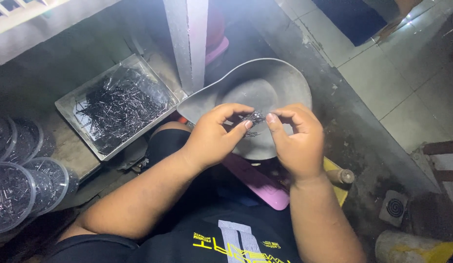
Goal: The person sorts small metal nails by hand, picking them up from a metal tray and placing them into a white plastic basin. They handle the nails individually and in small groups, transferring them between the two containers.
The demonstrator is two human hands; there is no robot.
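Left hand (212,139) & right hand (297,141) pinch thin dark pins (253,118) over grey pan (265,87) (loose grip could scatter them).

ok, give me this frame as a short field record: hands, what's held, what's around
left hand: pinching a small bundle of dark pins
right hand: pinching the same bundle from the other side
under hands: grey metal pan, tilted on the lap
left of person: clear tray full of loose dark pins
far left: round clear containers of pins
setting: grey concrete floor, dim light
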